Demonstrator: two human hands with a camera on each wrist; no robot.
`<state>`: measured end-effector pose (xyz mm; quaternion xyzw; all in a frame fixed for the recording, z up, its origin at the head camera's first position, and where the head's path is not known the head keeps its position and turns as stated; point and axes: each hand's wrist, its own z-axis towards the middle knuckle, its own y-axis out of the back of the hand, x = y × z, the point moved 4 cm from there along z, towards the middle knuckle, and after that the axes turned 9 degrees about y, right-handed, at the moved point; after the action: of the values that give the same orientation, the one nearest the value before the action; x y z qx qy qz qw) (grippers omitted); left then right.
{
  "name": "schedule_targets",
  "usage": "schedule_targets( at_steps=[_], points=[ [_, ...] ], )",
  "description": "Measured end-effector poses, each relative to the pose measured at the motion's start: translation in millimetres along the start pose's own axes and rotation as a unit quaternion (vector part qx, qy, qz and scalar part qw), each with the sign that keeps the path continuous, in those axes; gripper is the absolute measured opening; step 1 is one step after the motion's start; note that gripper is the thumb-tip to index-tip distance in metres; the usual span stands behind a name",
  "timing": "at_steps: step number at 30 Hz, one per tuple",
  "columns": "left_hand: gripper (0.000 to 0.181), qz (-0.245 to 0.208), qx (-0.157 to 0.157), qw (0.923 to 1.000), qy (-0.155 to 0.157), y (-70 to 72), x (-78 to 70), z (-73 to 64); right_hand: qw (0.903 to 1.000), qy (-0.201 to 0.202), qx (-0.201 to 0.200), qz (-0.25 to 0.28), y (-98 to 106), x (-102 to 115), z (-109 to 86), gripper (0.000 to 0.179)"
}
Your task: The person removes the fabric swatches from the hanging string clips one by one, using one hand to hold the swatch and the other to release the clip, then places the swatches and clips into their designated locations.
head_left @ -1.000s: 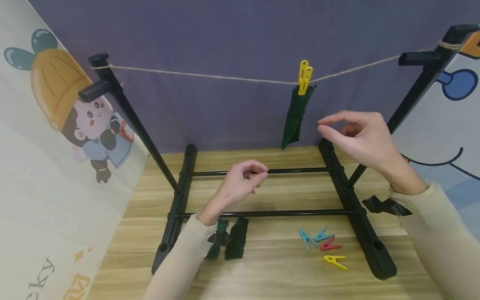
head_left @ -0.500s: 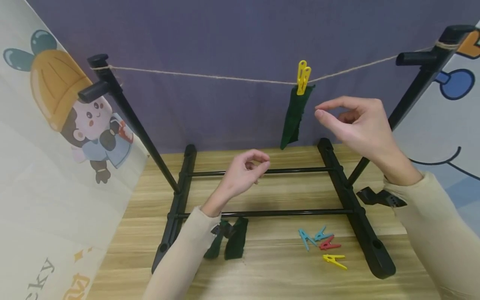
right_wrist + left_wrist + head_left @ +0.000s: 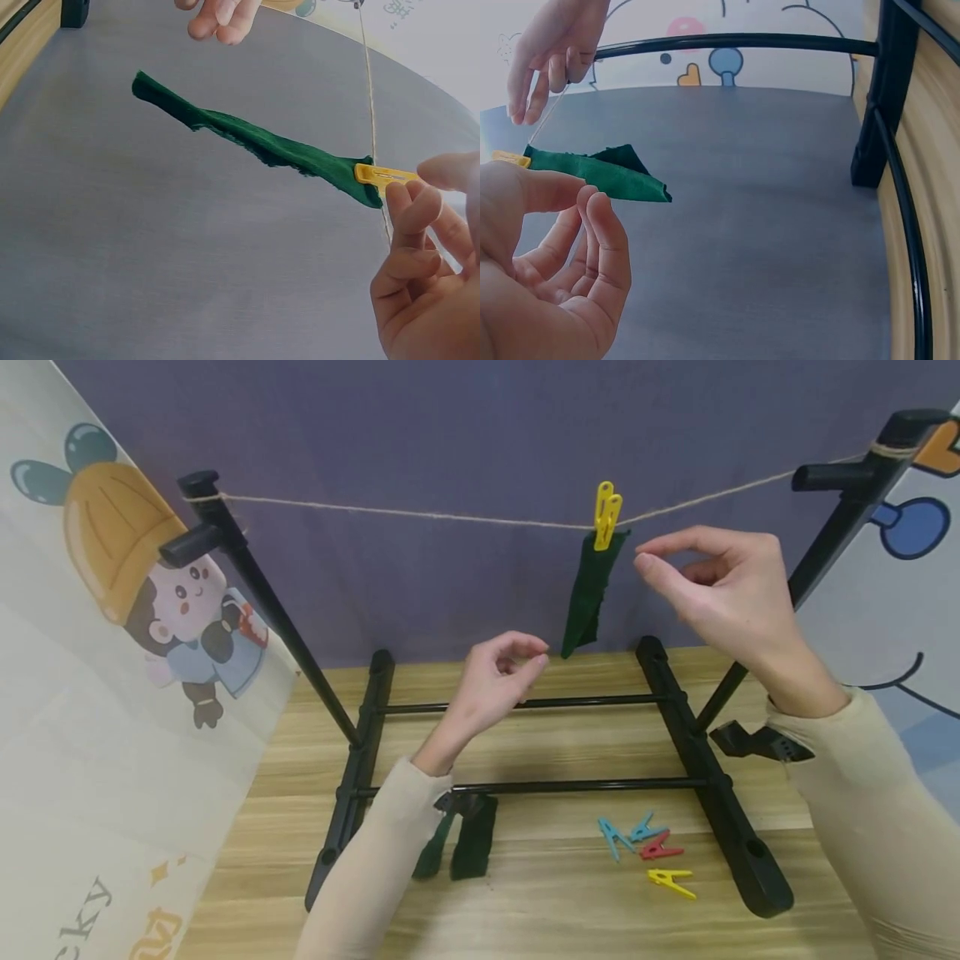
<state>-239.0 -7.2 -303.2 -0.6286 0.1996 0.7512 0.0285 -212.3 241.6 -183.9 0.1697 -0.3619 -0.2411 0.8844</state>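
Observation:
A dark green cloth strip [image 3: 588, 597] hangs from a twine line [image 3: 420, 513], clipped by a yellow clothespin [image 3: 607, 518]. To the right of the cloth is my right hand [image 3: 742, 597], thumb and forefinger loosely bent with a gap between them. It holds nothing and stays apart from the clothespin in the head view. Lower and to the left of the cloth, my left hand [image 3: 497, 681] is loosely curled with nothing in it. The left wrist view shows the green cloth [image 3: 600, 172] beyond the left fingertips.
A black rack [image 3: 360, 727] with two posts carries the twine. On the wooden surface lie more dark green cloths [image 3: 474, 839], partly under the left forearm, two blue clothespins [image 3: 615, 838], a red clothespin [image 3: 660, 847] and a yellow clothespin [image 3: 670, 882].
Both hands have risen, the left also drifting a little to the right. The hanging cloth and its clothespin have stayed in place.

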Motion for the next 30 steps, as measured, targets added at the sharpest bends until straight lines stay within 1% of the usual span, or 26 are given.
schedule_targets(
  at_steps=[6, 10, 14, 20, 24, 27, 30],
  points=[
    [0.020, -0.001, -0.007, 0.9999, -0.014, -0.9, -8.4, 5.8, 0.9989, 0.038, -0.027, 0.001, 1.5, 5.8, 5.5, 0.019],
    [0.021, -0.008, -0.006, 0.9999, -0.009, -1.4, -13.1, 9.5, 0.9982, 0.046, -0.038, 0.006, 2.6, 8.4, 9.6, 0.019],
    [0.023, -0.011, -0.007, 0.9999, -0.005, -1.8, -16.1, 13.3, 0.9976, 0.053, -0.045, 0.000, 2.9, 11.5, 14.5, 0.020],
    [0.030, -0.013, -0.004, 0.9998, -0.017, -3.7, -21.0, 19.6, 0.9969, 0.053, -0.056, -0.017, 1.6, 17.7, 24.5, 0.022],
    [0.034, -0.008, -0.004, 0.9997, -0.024, -5.5, -25.2, 23.9, 0.9939, 0.076, -0.076, -0.024, -1.2, 22.7, 33.4, 0.030],
    [0.036, -0.005, -0.002, 0.9998, -0.020, -7.9, -27.2, 27.1, 0.9908, 0.093, -0.093, -0.031, -2.2, 24.3, 39.0, 0.034],
    [0.037, -0.009, 0.004, 0.9999, -0.011, -10.5, -27.5, 29.7, 0.9893, 0.098, -0.101, -0.041, -1.1, 23.5, 42.9, 0.034]
  ],
)
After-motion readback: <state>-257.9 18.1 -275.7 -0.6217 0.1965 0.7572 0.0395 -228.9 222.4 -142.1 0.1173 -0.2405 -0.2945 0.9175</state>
